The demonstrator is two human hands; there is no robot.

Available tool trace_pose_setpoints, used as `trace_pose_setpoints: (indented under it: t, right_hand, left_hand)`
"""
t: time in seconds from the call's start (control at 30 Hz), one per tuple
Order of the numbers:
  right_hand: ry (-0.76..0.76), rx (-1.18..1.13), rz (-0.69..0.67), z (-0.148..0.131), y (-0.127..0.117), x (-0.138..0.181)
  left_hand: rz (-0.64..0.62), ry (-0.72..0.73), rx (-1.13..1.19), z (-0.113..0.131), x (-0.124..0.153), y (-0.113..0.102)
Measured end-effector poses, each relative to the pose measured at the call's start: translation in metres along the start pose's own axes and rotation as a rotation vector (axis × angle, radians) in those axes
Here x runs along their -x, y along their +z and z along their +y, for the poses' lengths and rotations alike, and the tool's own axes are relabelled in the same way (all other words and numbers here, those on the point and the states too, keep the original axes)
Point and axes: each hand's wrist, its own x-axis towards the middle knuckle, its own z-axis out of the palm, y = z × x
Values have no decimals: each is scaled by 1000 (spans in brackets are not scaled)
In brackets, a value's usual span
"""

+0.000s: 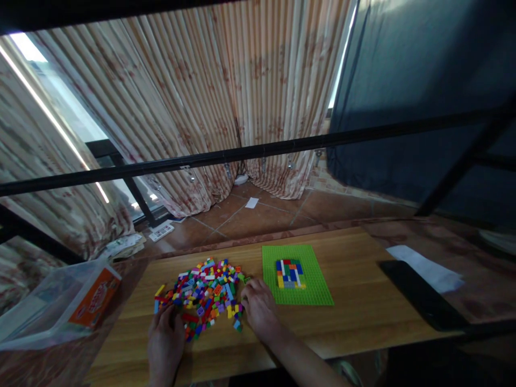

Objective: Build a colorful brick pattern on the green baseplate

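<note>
The left hand (165,336) lies knuckles-up at the near edge of a heap of small, many-coloured plastic bricks (205,290). The right hand (260,312) curls at the heap's right edge. Whether either pinches a brick cannot be told. Just right of the heap, a flat green studded baseplate (312,293) carries only a small patch of pressed-on bricks (289,273). Judging by this, the building is barely begun: most of the plate is bare and most bricks lie loose on the wooden table (363,317).

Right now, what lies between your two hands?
The head view shows the near edge of the loose brick pile between the left hand and the right hand, lying on the wooden table.
</note>
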Motion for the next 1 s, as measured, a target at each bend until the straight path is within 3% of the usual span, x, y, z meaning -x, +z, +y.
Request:
trace_pose_setpoints:
  t: [0.6,0.77,1.0]
  right_hand:
    - [67,-3,-27,11,-8,-2]
    - [-25,5,17,14,-8,4]
    - [-105,36,-96,15,-4,13]
  left_hand:
    - [-9,-16,16,3,2,-1]
    - [-5,-28,34,3,2,-2]
    - [2,-22,37,5,2,-2]
